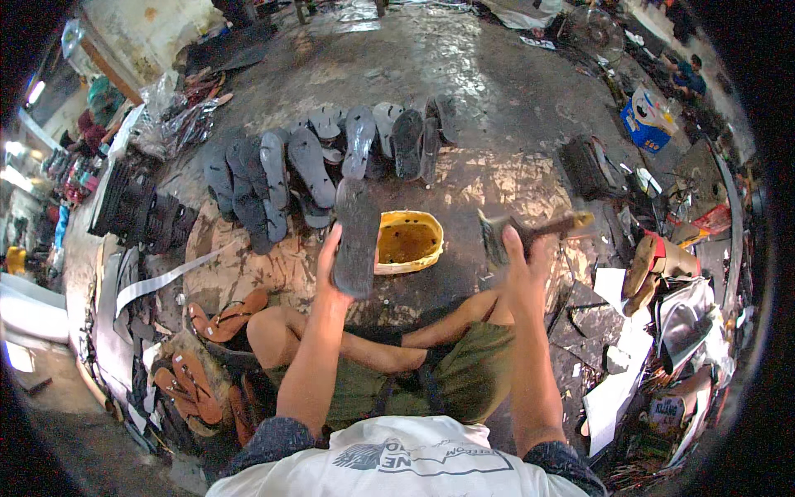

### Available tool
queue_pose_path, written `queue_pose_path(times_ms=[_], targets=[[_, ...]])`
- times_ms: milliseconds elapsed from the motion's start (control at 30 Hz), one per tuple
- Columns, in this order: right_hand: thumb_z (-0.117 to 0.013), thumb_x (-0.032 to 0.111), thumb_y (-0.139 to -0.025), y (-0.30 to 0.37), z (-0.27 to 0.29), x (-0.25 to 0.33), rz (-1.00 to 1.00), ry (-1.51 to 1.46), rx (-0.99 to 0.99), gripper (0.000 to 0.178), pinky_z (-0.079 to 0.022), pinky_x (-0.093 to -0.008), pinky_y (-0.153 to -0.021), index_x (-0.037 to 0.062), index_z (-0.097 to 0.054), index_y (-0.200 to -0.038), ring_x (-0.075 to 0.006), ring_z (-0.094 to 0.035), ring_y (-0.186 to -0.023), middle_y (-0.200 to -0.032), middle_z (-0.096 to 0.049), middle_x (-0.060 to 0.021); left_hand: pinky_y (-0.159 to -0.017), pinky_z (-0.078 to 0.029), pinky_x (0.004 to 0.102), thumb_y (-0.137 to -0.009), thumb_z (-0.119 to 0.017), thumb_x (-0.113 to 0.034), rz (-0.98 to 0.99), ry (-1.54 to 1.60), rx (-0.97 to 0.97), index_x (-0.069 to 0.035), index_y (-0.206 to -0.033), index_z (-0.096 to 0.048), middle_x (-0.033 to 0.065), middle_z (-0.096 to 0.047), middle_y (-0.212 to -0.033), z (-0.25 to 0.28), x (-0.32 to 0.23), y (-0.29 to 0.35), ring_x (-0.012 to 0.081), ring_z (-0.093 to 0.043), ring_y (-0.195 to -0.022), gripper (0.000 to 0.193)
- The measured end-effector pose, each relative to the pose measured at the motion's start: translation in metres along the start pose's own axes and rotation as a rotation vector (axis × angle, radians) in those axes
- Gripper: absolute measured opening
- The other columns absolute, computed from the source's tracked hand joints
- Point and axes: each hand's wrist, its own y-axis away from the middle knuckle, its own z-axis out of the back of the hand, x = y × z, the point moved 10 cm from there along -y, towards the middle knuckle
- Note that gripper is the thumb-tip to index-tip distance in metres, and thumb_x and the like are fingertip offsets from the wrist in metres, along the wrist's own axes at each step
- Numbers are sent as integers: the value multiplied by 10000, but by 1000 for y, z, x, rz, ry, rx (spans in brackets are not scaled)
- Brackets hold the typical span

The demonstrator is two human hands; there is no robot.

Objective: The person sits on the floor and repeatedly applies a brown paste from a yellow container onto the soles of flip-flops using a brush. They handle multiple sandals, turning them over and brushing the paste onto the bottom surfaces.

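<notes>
On my feed, the left hand point(330, 261) grips a dark sole point(354, 240), held up so that it hides the left edge of the yellow bowl point(440, 245). The right hand point(530, 265), past the bowl's other side, is closed round a blurred brush-like tool point(571, 224). Just ahead of the sole, I see grey soles point(358, 141) crowding the floor point(517, 178); brown sandals point(232, 318) lie near the left knee point(269, 331), and white sheets point(614, 410) flank the right forearm point(534, 373).

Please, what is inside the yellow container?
Inside the yellow container shows a dark-speckled, amber-brown surface. Its left end is covered by the dark sole in the left hand.
</notes>
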Motion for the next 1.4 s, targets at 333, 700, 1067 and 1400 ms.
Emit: queue_pose_path(times_ms=[333, 700, 1067, 1400], targets=[[-698, 220, -1008, 7, 53, -1, 75, -354, -56, 217, -451, -279, -889, 44, -640, -1120, -98, -554, -960, -1038, -612, 27, -988, -493, 445, -1027, -588, -410, -469, -722, -563, -86, -1379, -600, 124, -619, -1383, 122, -120, -115, 334, -642, -1191, 479], [-744, 249, -970, -3, -75, 42, 94, -310, 221, 331, -503, -308, -848, 14, -651, -1184, -147, -599, -953, -1087, -680, -41, -1139, -374, 520, -1032, -522, -396, -208, -1598, -717, -26, -1513, -396, 205, -358, -1551, 221, -106, -56, 408, -340, -1434, 619], [-638, 161, -909, -38, -13, -17, 640, 920, -6, 680, -424, -501, -1122, 193, -443, -1560, -457, -530, -1304, -1399, -582, -275, -654, -503, 396, -1049, -512, -520, -882, -1531, -944, -82, -888, -669, 128, -657, -693, 81, -267, 207, 269, -675, -712, 493], [-697, 335, -942, -34, -127, 4, 269, 478, 522, 425, -506, -417, -975, 33, -690, -1240, -296, -671, -1111, -1213, -705, -189, -1020, -493, 450, -882, -737, -397, -440, -2530, -1432, -110, -1167, -716, 131, -637, -1308, 303, -243, 471, 326, -569, -1259, 406]])
